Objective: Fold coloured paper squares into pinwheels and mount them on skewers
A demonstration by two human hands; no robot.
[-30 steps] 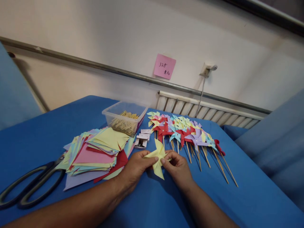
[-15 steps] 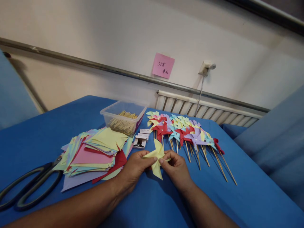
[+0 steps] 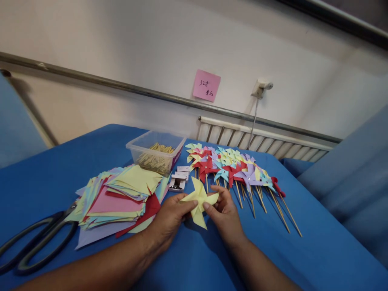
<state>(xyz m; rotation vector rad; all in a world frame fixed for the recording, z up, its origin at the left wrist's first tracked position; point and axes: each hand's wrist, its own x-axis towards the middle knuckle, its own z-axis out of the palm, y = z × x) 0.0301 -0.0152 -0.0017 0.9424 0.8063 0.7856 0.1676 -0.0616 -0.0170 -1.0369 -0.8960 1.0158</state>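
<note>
A pale yellow paper pinwheel point(image 3: 198, 200) with folded blades is held above the blue table, between both hands. My left hand point(image 3: 172, 213) pinches it from the left, its thumb lying near the centre. From the right, my right hand point(image 3: 224, 211) grips it, thumb pressed close to the middle and the index finger raised behind a blade. No stick shows on this pinwheel; its back is hidden. Just beyond my left hand stand small open boxes point(image 3: 178, 182) with dark small items inside. Finished pinwheels point(image 3: 233, 171) on sticks lie beyond my right hand.
A stack of coloured paper sheets point(image 3: 118, 200) lies on the left, with large black-handled scissors point(image 3: 45, 238) beside it. Behind stands a clear plastic tub point(image 3: 136, 151) of short sticks. A blue cloth point(image 3: 287, 258) covers the table; a radiator point(image 3: 263, 139) and wall are behind.
My right index finger has lifted, and the pinwheel's right blade now shows more fully. The pinwheel stays in both hands. The view has shifted slightly.
</note>
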